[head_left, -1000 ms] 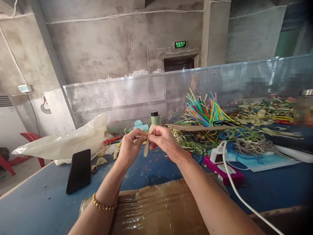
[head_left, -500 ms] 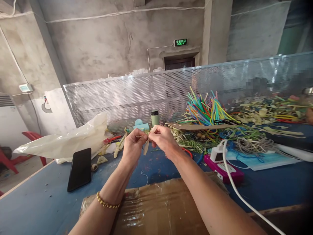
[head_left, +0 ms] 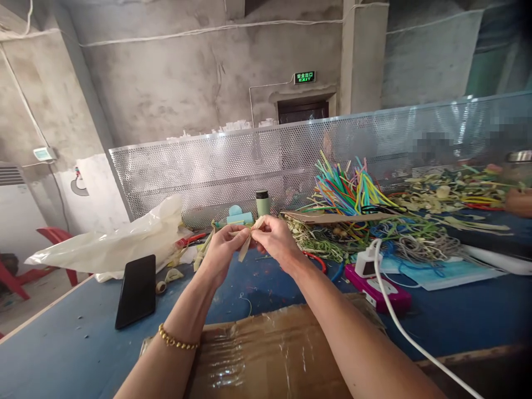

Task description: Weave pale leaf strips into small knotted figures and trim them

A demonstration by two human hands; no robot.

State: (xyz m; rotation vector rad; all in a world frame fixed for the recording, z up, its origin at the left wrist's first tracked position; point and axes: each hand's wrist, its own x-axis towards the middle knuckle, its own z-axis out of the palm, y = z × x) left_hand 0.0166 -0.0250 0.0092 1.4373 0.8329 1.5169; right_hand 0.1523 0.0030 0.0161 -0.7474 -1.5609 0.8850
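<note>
Over the table, the left hand and right hand meet, fingertips pinched together on a pale strip, its tail hanging below. From where I stand, its gripped part is hard to read; a light, close pinch should prevent slipping.

A single camera, worn on the head, looks from above and behind the fingers, facing forward and down over the counter. It sits close (both forearms run in from the bottom edge), the fingers a little below mid-view, yet takes in the cardboard nearer than them, the mesh beyond and the wall farther back.
</note>
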